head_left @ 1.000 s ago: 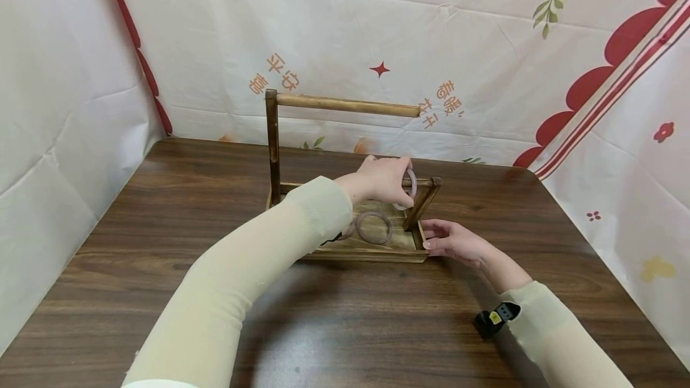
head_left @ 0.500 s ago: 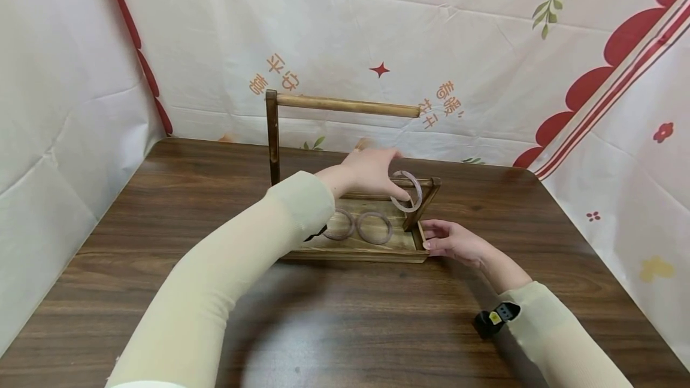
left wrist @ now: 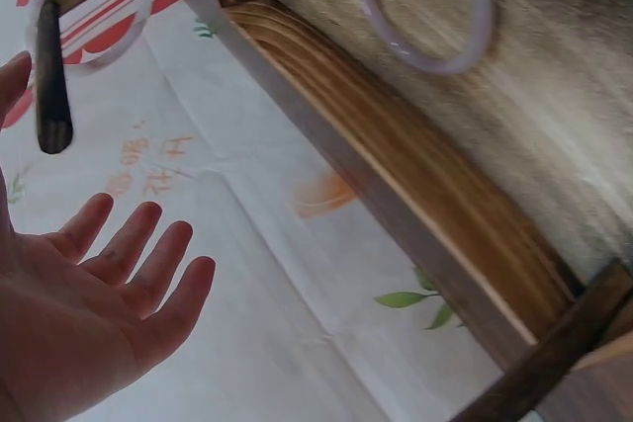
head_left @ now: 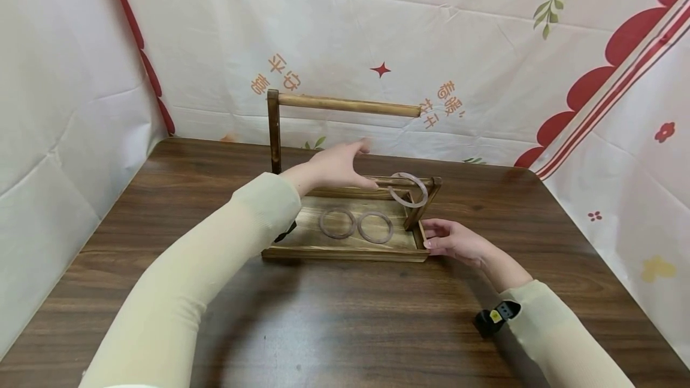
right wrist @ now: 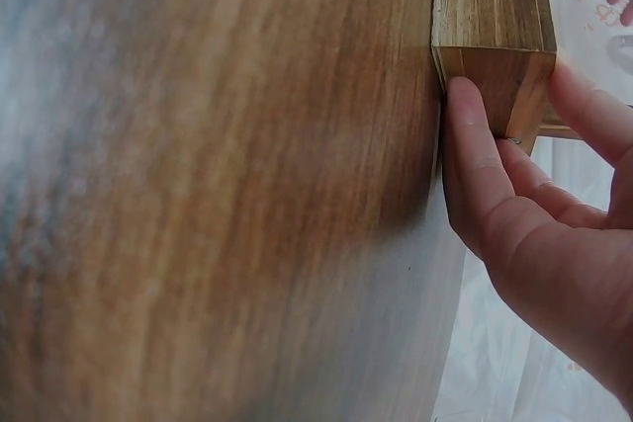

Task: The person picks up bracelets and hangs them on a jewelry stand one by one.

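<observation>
Through my feeds I see a shallow tray (head_left: 345, 254) of grained wood, its edges stained dark in streaks, set on the brown, dully shining desk (head_left: 350, 316), toward its far edge. A square post (head_left: 274, 130) at the tray's left end carries a smooth round upper bar (head_left: 347, 104); a shorter right post (head_left: 420, 205) carries the lower bar (head_left: 385, 182).

A smooth, pale lilac hanging ring (head_left: 425, 194) hangs tilted around the lower bar, close to the right post. My left hand (head_left: 335, 165) is just left of it, apart from it, thumb and fingers spread wide and holding nothing. My right hand (head_left: 455, 243) grips the tray's right end, fingers bent against the wood.

Inside the tray, two more rings lie flat on the rough-grained floor, side by side: a left ring (head_left: 337, 237) and a right ring (head_left: 375, 242), the latter nearer the tray's right end.
</observation>
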Motion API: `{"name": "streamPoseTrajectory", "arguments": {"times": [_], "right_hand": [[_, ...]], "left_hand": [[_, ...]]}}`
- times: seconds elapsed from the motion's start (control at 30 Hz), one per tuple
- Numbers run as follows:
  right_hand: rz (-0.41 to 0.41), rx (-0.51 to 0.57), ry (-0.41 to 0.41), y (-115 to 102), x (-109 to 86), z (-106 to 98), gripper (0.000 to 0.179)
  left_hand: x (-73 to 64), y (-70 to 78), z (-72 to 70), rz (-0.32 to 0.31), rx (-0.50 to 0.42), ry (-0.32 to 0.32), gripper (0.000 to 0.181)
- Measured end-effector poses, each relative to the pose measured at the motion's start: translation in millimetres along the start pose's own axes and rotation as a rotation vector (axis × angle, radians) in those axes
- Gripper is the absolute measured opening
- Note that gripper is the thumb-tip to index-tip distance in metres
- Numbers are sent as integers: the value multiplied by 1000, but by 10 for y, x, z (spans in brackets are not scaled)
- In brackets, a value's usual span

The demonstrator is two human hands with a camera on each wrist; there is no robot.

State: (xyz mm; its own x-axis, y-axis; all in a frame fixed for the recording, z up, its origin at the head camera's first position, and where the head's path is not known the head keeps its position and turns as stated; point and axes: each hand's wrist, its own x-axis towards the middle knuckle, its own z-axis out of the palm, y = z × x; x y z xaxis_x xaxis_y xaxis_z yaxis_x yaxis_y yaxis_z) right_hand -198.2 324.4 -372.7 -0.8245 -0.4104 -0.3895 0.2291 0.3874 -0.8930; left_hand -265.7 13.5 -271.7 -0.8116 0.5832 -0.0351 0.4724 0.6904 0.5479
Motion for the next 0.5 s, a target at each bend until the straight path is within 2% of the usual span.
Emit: {"name": "streamPoseTrajectory", "arguments": {"times": [0.27, 0.5], "right_hand": [[-9, 8, -13, 9, 16, 3, 78], [-2, -1, 0, 7, 2, 2, 77]], "left_hand": [[-69, -177, 71, -43, -34, -6, 83], [-127, -269, 168, -66, -15, -49, 80]]}}
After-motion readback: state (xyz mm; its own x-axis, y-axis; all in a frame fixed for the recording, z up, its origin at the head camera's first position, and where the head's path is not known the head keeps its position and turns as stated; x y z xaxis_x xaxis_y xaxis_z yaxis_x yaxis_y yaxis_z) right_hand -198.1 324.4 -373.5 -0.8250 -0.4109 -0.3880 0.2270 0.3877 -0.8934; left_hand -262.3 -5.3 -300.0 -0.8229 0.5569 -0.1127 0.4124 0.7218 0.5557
